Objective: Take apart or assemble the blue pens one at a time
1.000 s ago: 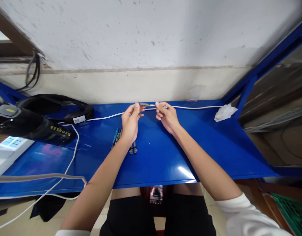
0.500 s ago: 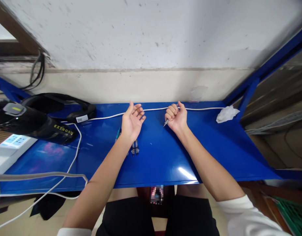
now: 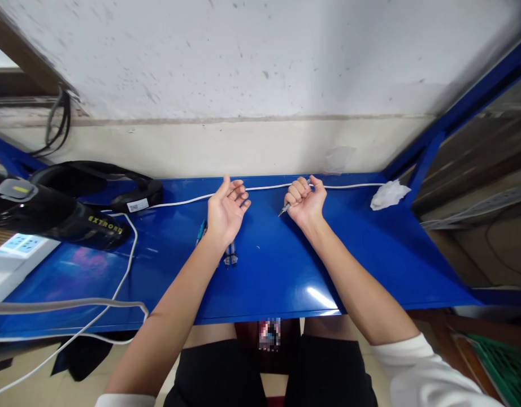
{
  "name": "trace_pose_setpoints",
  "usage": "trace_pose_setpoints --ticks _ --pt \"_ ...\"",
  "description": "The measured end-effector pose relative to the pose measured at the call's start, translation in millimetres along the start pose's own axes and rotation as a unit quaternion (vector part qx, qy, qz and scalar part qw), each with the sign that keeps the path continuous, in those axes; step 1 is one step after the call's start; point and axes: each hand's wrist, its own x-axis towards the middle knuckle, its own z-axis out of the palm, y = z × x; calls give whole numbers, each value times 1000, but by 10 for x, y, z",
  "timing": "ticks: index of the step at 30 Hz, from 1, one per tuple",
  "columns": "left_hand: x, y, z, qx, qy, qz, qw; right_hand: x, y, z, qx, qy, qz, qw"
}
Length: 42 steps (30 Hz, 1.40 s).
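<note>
My left hand [image 3: 227,210] is palm up over the blue table, its fingers loosely curled and apart, with nothing in it. Partly hidden behind its wrist lie several pens, among them a teal pen [image 3: 201,232] and dark pens with clear ends [image 3: 230,257]. My right hand [image 3: 305,202] is closed in a fist around a pen [image 3: 283,210]. The pen's grey tip sticks out below the little finger, pointing down and left; most of its barrel is hidden by the fingers.
A white cable [image 3: 269,187] runs along the back of the blue table [image 3: 269,277]. At left are a black bottle [image 3: 69,217], a black headset [image 3: 133,192] and a white power strip [image 3: 27,254]. Crumpled white tissue [image 3: 390,195] lies at right, near the blue frame [image 3: 425,161].
A little more of the pen's tip shows below my right fist, and the thumb has shifted slightly. My left hand keeps nearly the same pose. The whole view has shifted slightly.
</note>
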Motion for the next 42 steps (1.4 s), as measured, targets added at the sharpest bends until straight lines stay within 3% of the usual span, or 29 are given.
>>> trace_pose_setpoints --ticks 5,9,13,17,20,26,31,35,38,42 --pt "-20 -15 31 24 -9 14 1000 -14 3 22 15 7 -6 1000" --pt "-54 -94 90 137 -54 68 987 -35 6 55 -3 17 -18 1000" --pt "-74 -209 118 254 -112 104 955 -53 28 92 -59 27 -46 997" --pt "-77 -232 92 326 -159 143 921 -85 86 174 -131 -35 -77 988" --pt "-67 -177 56 387 -159 202 886 -131 141 268 -200 -85 -106 970" --pt "-61 -125 26 452 -180 271 831 -203 204 371 -281 -124 -151 940" --pt "-76 -93 -16 506 -151 311 790 -134 250 285 -356 -131 -160 911" --pt "-35 25 -97 524 -115 340 773 -84 331 206 -353 -153 -65 921" --pt "-1 92 -152 561 -105 360 738 -88 395 188 -325 -188 13 927" --pt "-21 99 -135 607 -70 385 692 -94 438 156 -346 -221 0 912"
